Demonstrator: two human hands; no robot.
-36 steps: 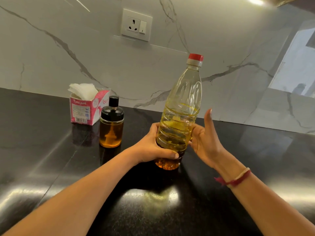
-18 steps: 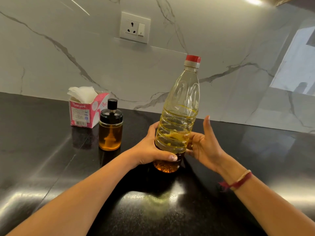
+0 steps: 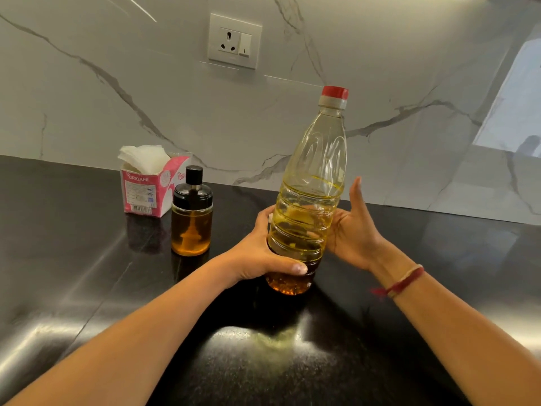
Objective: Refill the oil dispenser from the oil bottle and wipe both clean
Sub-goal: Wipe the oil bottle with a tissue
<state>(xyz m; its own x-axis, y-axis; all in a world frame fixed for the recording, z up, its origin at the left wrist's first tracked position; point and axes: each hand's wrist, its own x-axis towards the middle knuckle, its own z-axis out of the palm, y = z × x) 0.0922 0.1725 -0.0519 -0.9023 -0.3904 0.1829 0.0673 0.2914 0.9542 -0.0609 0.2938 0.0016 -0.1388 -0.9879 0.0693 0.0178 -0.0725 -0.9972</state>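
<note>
A clear plastic oil bottle [image 3: 314, 177] with a red cap stands on the black counter, roughly half full of yellow oil and leaning slightly right. My left hand [image 3: 260, 253] grips its lower body, thumb across the front. My right hand [image 3: 352, 230] touches the bottle's right side, with its thumb pointing up and its fingers hidden behind the bottle. To the left stands the glass oil dispenser [image 3: 191, 221] with a black lid, partly filled with amber oil.
A pink tissue box [image 3: 152, 189] with white tissues sticking out stands behind the dispenser near the marble backsplash. A wall socket [image 3: 234, 41] sits above. The glossy black counter [image 3: 73, 273] stretches left and right.
Both hands and the bottle stay about where they were; the view shifts slightly.
</note>
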